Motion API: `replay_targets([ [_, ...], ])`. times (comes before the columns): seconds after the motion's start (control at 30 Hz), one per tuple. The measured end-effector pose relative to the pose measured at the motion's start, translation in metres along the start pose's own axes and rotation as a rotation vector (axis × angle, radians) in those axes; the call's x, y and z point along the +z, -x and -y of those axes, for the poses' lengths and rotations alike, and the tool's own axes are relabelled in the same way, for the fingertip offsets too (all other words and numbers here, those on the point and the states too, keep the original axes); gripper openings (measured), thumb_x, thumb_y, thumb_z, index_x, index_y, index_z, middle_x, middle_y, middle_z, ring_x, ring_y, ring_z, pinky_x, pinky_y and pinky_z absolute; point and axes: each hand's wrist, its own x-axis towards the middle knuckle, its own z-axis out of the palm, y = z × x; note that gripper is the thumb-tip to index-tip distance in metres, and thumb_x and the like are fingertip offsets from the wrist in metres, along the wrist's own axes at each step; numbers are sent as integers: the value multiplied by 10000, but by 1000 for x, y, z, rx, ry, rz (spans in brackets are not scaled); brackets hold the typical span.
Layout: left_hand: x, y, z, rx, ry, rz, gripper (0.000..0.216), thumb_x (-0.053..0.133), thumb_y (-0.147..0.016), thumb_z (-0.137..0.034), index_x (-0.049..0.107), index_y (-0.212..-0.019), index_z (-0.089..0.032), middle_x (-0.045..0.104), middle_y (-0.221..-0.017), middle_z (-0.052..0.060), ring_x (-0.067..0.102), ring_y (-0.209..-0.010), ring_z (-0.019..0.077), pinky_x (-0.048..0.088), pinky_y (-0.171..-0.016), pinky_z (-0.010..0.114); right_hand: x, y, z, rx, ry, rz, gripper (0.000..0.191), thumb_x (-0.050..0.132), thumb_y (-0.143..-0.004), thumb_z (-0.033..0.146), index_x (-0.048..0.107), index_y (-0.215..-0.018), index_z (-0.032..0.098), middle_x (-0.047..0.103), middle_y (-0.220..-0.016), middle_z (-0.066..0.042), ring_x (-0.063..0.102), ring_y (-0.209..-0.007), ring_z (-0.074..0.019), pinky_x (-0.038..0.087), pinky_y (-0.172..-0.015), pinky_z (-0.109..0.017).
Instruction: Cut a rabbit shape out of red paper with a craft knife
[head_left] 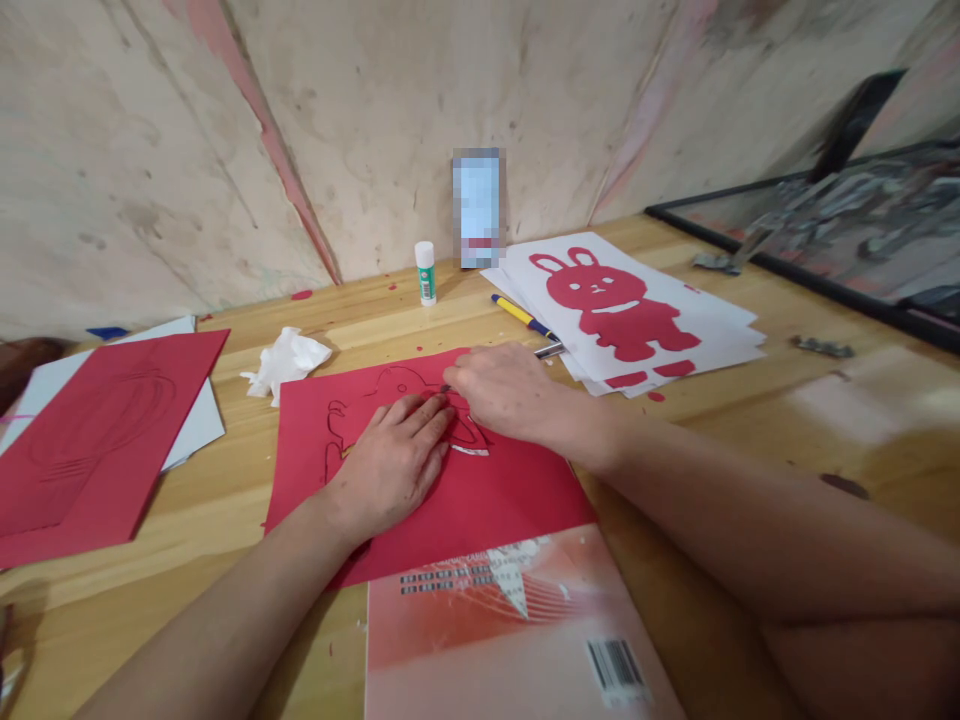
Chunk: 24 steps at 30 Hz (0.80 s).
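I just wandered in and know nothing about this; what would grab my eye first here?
Probably the red paper rabbit, bright against the white sheets right of centre. Next, the red sheet in the middle with its dark outline drawing, the left hand resting flat on it, the right hand close by. Behind them, a glue stick stands upright.

Soft light, blur toward right edge
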Motion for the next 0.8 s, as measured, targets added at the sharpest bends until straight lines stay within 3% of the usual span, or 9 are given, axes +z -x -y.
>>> replay_targets([
  [0.8,-1,0,-1,-8,-18,10,384,389,-955,-250,517,-1288,-107,530,-1352,117,461,-1206,281,453,-932,469,-5,2,1,56,40,43,245,477,-841,124,716,-886,157,721,-797,-131,658,-716,-230,352,-525,-284],
])
